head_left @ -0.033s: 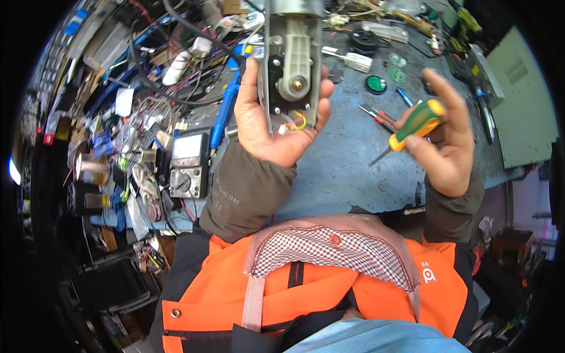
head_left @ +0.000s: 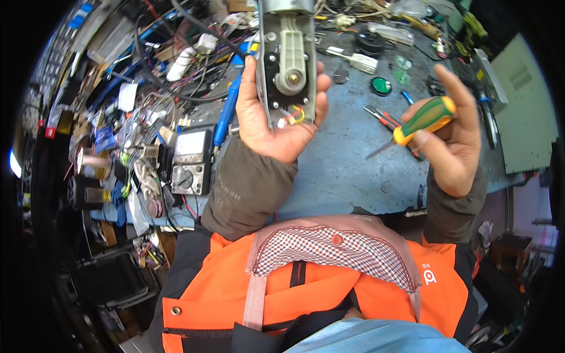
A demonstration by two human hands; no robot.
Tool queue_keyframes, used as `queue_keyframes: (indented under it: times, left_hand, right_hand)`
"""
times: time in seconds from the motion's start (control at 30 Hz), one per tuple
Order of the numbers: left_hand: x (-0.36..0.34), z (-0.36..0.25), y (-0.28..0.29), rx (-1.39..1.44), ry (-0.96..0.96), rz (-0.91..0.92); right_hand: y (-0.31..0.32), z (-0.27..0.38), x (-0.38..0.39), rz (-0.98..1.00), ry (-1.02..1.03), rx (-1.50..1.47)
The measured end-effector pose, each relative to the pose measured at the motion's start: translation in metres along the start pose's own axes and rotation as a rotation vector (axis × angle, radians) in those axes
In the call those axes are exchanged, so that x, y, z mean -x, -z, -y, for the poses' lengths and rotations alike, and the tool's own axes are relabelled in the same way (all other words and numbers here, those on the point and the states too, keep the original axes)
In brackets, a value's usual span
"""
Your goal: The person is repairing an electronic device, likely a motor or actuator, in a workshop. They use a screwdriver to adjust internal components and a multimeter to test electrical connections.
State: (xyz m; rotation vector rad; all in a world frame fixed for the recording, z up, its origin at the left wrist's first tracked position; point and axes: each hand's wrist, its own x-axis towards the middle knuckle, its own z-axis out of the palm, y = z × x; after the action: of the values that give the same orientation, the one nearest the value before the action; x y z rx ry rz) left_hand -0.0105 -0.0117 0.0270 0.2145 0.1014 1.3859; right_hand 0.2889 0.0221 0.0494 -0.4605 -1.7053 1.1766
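Note:
My left hand is wrapped round a long grey open housing, holding it upright above the bench. Inside sits a pale plastic lever arm, with a round brass-centred hub at its lower end, on a black plate with screws. Short yellow and red wires with a white plug come out at the bottom. The top of the housing runs past the picture's edge. In my right hand is a green and yellow screwdriver, pinched by the handle, its shaft pointing down-left, apart from the housing. My right index finger is raised.
Left of my hands are an analog multimeter, a blue soldering iron and heaped cables and parts. Beyond my right hand lie a red-handled tool, a green round disc and a white plastic piece. A pale green panel stands right.
My right hand and the screwdriver have shifted slightly to the right. The housing in my left hand sits a little farther left and higher. Both grips stay the same.

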Motion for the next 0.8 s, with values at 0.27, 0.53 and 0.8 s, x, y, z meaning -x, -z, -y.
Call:
queue_keyframes:
  times: [0.27, 0.53, 0.8]
  left_hand:
    - [0.018, -0.067, 0.058, 0.062, -0.247, -0.133]
    - [0.009, -0.071, 0.086, -0.07, -0.277, -0.257]
    - [0.006, -0.063, 0.089, -0.104, -0.284, -0.291]
  right_hand:
    - [-0.075, -0.026, -0.078, -0.011, 0.449, -0.027]
    - [-0.116, -0.097, -0.09, 0.115, 0.554, 0.081]
    - [-0.111, -0.097, -0.086, 0.104, 0.538, 0.071]
